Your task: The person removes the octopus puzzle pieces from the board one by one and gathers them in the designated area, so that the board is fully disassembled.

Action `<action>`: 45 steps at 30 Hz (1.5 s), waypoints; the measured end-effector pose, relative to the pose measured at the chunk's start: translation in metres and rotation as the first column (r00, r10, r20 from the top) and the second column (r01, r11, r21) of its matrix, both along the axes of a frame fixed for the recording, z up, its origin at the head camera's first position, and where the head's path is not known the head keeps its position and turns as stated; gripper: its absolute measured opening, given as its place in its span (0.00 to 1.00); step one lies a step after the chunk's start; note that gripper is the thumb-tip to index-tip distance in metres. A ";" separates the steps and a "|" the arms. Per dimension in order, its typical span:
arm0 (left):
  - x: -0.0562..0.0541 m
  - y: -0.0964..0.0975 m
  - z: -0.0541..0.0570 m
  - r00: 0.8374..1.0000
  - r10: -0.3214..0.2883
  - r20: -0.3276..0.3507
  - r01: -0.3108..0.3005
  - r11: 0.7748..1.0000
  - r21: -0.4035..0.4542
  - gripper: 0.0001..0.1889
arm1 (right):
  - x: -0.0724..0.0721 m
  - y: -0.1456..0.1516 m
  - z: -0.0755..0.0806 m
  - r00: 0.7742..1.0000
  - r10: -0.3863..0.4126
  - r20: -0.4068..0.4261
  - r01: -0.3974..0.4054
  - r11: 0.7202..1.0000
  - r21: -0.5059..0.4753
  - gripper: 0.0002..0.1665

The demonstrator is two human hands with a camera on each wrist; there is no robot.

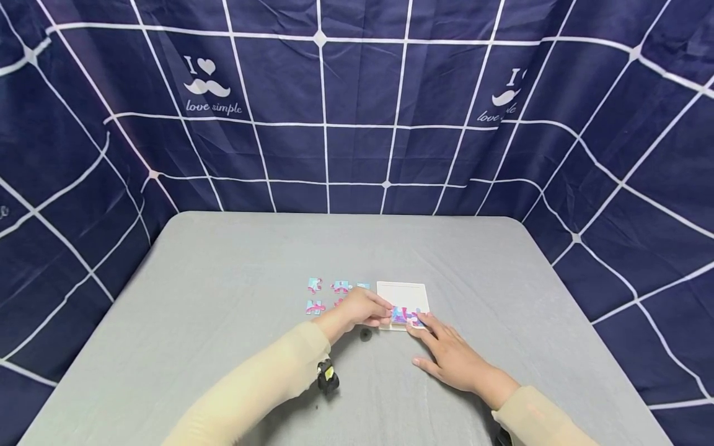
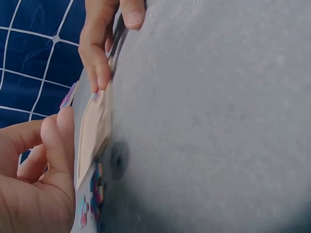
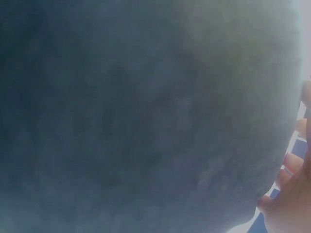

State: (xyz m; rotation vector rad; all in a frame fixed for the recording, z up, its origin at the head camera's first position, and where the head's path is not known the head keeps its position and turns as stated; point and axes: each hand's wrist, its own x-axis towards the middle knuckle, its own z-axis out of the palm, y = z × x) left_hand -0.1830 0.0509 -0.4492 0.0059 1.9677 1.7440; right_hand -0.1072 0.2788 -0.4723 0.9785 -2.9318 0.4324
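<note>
A white puzzle tray lies on the table, its upper part bare. My left hand is at the tray's left side, thumb and fingers curled together, pinching a purple-and-blue jigsaw piece over the lower part. In the left wrist view the piece shows its edge just past the fingertips. My right hand lies at the tray's lower right corner, fingers extended, fingertips touching a pink-and-purple piece there. The right wrist view shows mostly blurred grey, with some fingers at the right edge.
Several loose jigsaw pieces, light blue and pink, lie left of the tray, among them a corner one and another. My left hand partly covers some. A dark round spot marks the grey table. Blue gridded curtains surround it.
</note>
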 end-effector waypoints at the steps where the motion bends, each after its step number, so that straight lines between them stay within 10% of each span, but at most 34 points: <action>1: 0.000 -0.002 0.001 1.000 -0.006 0.005 0.006 1.000 0.003 0.06 | 0.000 0.000 0.000 1.000 -0.001 0.003 0.001 1.000 0.000 0.34; 22: 0.000 -0.066 0.001 0.999 -0.015 0.035 0.014 1.000 0.005 0.10 | -0.002 0.001 -0.001 1.000 0.007 -0.018 -0.008 1.000 -0.020 0.33; 45: 0.025 -0.104 -0.003 0.998 -0.014 0.055 0.018 0.998 -0.067 0.09 | -0.001 0.001 -0.003 0.999 0.014 -0.030 -0.015 1.000 -0.021 0.33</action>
